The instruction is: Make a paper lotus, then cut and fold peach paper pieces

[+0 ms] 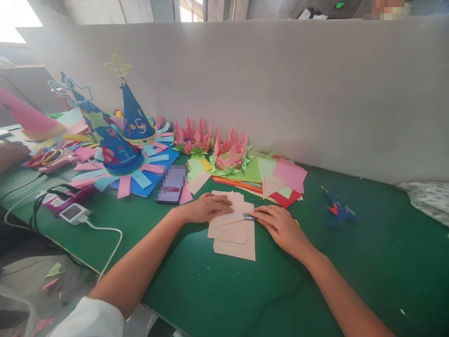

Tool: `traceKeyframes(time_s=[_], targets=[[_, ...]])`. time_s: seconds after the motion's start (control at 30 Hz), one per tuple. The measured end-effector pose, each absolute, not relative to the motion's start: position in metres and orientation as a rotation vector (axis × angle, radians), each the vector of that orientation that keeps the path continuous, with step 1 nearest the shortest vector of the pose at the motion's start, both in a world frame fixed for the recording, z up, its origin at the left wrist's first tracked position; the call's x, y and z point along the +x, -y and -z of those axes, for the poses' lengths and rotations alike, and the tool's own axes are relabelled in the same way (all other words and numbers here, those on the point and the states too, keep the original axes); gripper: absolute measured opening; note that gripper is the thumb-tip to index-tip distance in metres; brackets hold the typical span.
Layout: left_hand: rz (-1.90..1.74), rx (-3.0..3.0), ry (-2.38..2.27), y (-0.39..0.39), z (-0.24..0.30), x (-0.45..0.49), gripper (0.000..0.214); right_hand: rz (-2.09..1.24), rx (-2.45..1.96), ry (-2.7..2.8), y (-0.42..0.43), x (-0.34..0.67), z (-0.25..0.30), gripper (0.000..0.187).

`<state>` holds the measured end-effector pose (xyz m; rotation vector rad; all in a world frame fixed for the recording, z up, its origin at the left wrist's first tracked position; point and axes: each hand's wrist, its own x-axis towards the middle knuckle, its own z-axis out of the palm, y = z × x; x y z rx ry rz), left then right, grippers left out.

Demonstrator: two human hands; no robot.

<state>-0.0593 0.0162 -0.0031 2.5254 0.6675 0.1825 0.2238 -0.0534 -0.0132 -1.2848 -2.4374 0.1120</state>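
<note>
A small stack of pale pink paper sheets [234, 232] lies on the green table [368, 262] in front of me. My left hand [206, 207] rests flat on the upper left of the stack, fingers together and pressing it down. My right hand [280, 225] sits at the stack's right edge, fingers closed around a small cutter-like tool [249, 216] whose metal tip lies on the paper.
Behind the stack are coloured paper sheets [277, 180], pink paper lotus flowers [229, 152], blue party hats [135, 117] and a phone [171, 185]. A blue glue gun [338, 208] lies to the right. A charger and white cable [75, 214] sit left. A white partition wall stands behind.
</note>
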Motion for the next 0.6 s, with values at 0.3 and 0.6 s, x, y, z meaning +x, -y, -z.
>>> traceKeyframes(time_s=[0.3, 0.6], targets=[[-0.187, 2.534, -0.709, -0.015, 0.002, -0.057, 0.041, -0.098, -1.206, 2.547, 0.049, 0.231, 0.016, 0.035], [-0.239, 2.55, -0.668, -0.017, 0.009, -0.06, 0.039, -0.066, -1.139, 2.544, 0.047, 0.24, 0.024, 0.036]])
